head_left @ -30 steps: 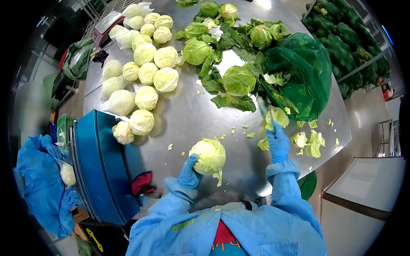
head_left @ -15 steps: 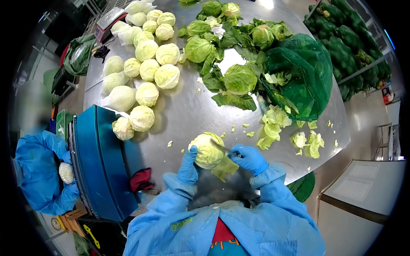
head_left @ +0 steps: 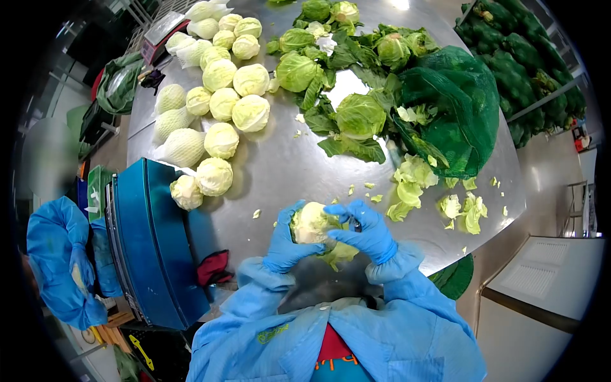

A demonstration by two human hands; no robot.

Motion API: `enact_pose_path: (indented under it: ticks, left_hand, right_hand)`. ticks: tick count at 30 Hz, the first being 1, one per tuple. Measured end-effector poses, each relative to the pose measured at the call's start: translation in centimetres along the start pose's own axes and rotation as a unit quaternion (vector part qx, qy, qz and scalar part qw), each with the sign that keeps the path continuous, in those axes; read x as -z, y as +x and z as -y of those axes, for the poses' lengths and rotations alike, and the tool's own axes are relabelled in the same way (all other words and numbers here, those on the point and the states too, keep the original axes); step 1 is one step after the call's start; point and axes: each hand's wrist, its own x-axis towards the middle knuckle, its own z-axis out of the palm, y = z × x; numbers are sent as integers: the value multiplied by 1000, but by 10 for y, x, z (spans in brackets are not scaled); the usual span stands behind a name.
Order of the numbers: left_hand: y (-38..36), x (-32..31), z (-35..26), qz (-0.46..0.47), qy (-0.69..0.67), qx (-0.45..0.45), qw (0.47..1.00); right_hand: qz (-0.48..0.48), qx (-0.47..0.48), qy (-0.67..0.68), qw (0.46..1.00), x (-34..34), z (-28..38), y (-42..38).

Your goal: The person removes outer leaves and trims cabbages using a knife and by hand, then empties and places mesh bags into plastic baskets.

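Observation:
My left hand [head_left: 285, 240], in a blue glove, is wrapped round the left side of a pale cabbage [head_left: 312, 224] near the front edge of the table. The cabbage is tilted, showing a whitish face. My right hand [head_left: 368, 234], also gloved, is closed at the cabbage's right side, its fingertips against the leaves. A small dark part of a knife [head_left: 354, 225] shows between those fingers; the blade is mostly hidden. Below the cabbage hangs a loose light-green leaf [head_left: 341, 253].
Trimmed cabbages [head_left: 252, 113] and net-wrapped ones [head_left: 181, 148] stand at left. Untrimmed cabbages [head_left: 359, 117] lie beside a green mesh bag [head_left: 468, 114]. Leaf scraps [head_left: 412, 181] lie at right. A blue box-like unit [head_left: 156, 248] and a co-worker in blue [head_left: 60, 254] are at left.
The cabbage has been turned so a whitish face shows, and my left hand has shifted further round it. My right hand has moved up and left against it; the knife blade is now largely out of sight.

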Motion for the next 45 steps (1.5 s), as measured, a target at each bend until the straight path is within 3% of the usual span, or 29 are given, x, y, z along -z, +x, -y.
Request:
enact_pose_path:
  ticks: [2,4,7,12,15,18,19,22,23,24,26,29,32,35,45]
  left_hand:
    - [1,0,7,-29,67,2,997]
    - [-3,-6,17,-56,108,5,993]
    - [-11,-25,28,-151,330,-52,930]
    - [-17,-27,56,-179,291,-86,936]
    - [-16,-17,65,-143,339,-121,922]
    - [-10,-15,77,-98,381,-119,912]
    - [-11,-15,79,-100,382,-108,912]
    - [-12,-30,53,-136,373,-71,915]
    - [-10,-27,53,-117,348,-59,928]
    - [-8,-25,55,-119,325,-59,936]
    - [-3,-22,59,-129,281,-54,950]
    - [5,-20,61,-130,197,-6,972]
    - [14,-25,53,-117,207,-7,971]
    - [22,-27,42,-119,321,-47,938]
    - [38,-34,42,-137,310,2,941]
  right_hand:
    - [49,-58,-111,991,0,19,-5]
    - [-14,-94,-133,986,-18,2,-12]
    - [-85,-172,-127,973,-44,-27,-28]
    - [-92,-225,-40,969,-51,-36,-35]
    - [-12,-286,92,954,-38,-38,-23]
    - [285,-266,237,890,-9,18,-20]
    - [292,-140,346,881,-15,15,-27]
    - [53,-283,259,922,-15,7,-9]
    - [-44,-187,157,969,-19,-39,-4]
    - [-46,-185,19,981,-12,-35,-5]
    - [-43,-171,-256,951,2,-25,-2]
    - [-55,-125,-219,966,-8,-58,-24]
    - [-79,-62,-263,959,-13,-46,-32]
    - [-13,-73,-299,951,-10,-43,-32]
    - [-2,-59,-336,940,-7,-61,-22]
